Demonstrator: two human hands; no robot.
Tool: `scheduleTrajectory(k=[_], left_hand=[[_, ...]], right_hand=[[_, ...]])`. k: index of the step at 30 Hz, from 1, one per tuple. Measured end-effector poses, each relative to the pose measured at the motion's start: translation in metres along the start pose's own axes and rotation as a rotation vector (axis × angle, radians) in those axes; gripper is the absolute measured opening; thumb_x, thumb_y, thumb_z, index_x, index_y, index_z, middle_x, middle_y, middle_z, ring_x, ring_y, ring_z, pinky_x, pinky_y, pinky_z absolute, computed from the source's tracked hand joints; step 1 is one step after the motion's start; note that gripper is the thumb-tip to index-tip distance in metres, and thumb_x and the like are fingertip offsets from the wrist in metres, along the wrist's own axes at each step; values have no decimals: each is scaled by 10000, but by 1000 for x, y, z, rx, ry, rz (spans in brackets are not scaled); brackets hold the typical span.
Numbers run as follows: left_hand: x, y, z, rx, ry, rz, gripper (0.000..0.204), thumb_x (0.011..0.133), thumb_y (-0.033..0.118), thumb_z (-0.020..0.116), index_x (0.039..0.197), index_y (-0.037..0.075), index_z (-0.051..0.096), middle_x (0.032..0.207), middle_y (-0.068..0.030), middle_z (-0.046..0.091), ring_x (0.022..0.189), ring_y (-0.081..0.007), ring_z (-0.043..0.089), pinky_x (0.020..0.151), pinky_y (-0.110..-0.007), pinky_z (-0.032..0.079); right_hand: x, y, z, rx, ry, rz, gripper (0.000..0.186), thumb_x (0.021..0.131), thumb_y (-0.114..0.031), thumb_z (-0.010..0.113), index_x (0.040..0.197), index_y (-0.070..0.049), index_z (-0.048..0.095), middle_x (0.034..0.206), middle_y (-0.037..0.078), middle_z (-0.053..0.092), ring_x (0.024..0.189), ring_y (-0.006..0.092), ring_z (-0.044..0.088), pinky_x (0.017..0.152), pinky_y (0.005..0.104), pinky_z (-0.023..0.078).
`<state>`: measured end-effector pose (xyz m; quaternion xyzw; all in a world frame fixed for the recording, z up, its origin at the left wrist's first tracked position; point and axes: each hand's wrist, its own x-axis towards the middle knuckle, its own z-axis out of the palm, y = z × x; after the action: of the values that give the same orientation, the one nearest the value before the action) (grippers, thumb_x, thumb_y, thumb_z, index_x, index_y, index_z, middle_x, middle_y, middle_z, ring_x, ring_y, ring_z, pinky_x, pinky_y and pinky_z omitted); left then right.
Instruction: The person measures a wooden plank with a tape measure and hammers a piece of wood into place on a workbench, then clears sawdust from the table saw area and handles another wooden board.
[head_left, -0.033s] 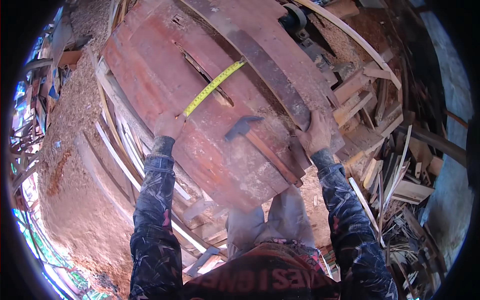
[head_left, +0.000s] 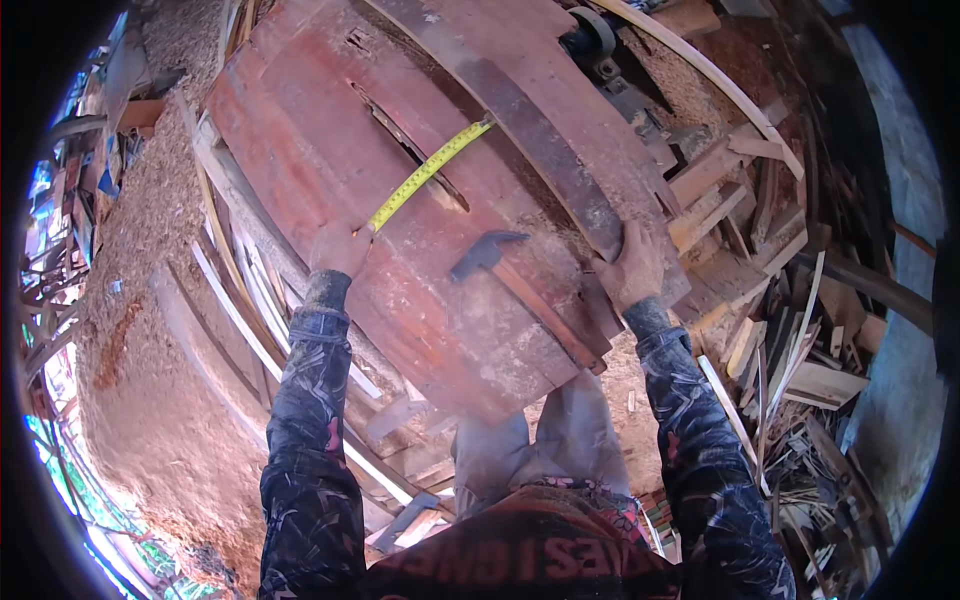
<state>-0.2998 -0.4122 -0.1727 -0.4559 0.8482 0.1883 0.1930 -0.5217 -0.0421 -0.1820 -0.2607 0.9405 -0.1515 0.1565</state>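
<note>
Measuring tape (head_left: pixel 428 168): in the head view, lies across the middle of the worktop (head_left: pixel 290 110), from near its left edge to the dark plank (head_left: pixel 545 150). At the left hand (head_left: pixel 338 250), fingers bunched by the tape's near end; cannot tell how far closed. At the right hand (head_left: pixel 635 265), thumb spread from fingers over the plank's near end; firmness of hold unclear. Could slip off the plank's side if pulled hard, or read falsely if bowed or if pushing shifts the plank. Also a risk of knocking the hammer (head_left: pixel 540 306) off the worktop's near edge. Against the earlier frame, no clear change: tape, hammer and hands in matching places.
</note>
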Motion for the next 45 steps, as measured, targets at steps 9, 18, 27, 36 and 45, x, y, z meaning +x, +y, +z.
scheduleTrajectory(k=[9,18,27,36,45], left_hand=[[3,-4,3,-53,-17,26,345,893,383,622,1054,109,759,874,-196,719,855,-353,706,784,-441,530],[8,-5,1,-96,-98,-1,322,880,377,631,1026,123,764,929,-194,718,920,-364,694,842,-448,528],[10,-5,0,-145,-125,42,330,871,357,628,1053,113,755,935,-183,717,920,-349,694,843,-441,524],[14,-9,2,-136,-132,18,325,870,350,630,1042,106,757,926,-193,715,902,-343,698,831,-439,524],[13,-7,-1,-128,-109,46,328,873,347,633,1054,103,755,902,-196,715,878,-332,703,809,-432,525]], right_hand=[[4,-2,-4,59,1,16,588,652,-195,797,1155,-41,533,1168,207,582,1135,419,522,954,500,430],[5,-4,-8,74,-6,15,589,654,-187,791,1155,-27,526,1162,215,586,1134,424,531,949,507,433],[9,-5,-11,64,-30,4,552,659,-172,790,1105,-15,506,1125,233,578,1083,442,546,901,500,461],[9,-7,-11,98,-16,13,560,644,-165,801,1097,-19,506,1095,231,590,1054,446,556,892,508,466],[9,-5,-5,-19,-28,10,582,652,-207,827,1095,-16,502,1122,212,564,1099,422,535,913,501,445]])
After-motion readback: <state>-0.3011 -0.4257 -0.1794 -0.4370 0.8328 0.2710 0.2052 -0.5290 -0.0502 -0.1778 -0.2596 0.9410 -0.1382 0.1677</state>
